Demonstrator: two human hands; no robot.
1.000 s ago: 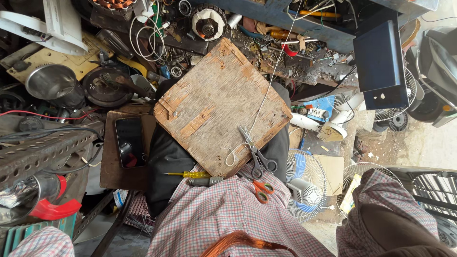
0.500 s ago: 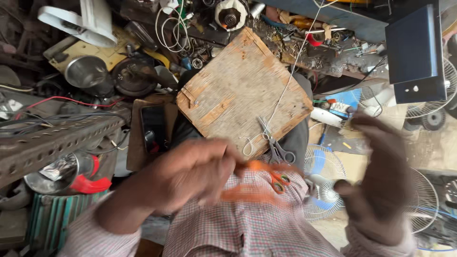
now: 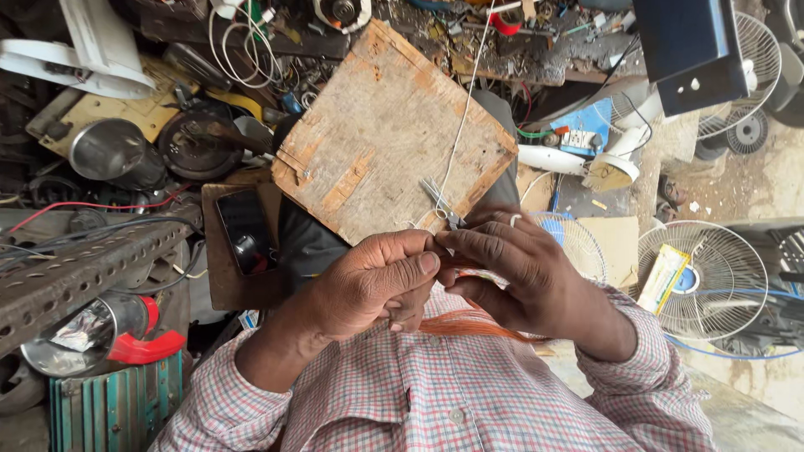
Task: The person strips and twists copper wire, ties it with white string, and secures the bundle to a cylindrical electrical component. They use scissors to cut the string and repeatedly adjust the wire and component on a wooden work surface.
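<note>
Pinching a bundle of orange wire at frame centre, left hand and right hand meet fingertip to fingertip, just below scissors on a wooden board.

The shirt at the bottom of the frame is checked in red, white and grey, and the strands over it are orange. The board in the upper centre is worn brown, the torch at lower left is silver and red, and the box at upper right is dark blue.
</note>
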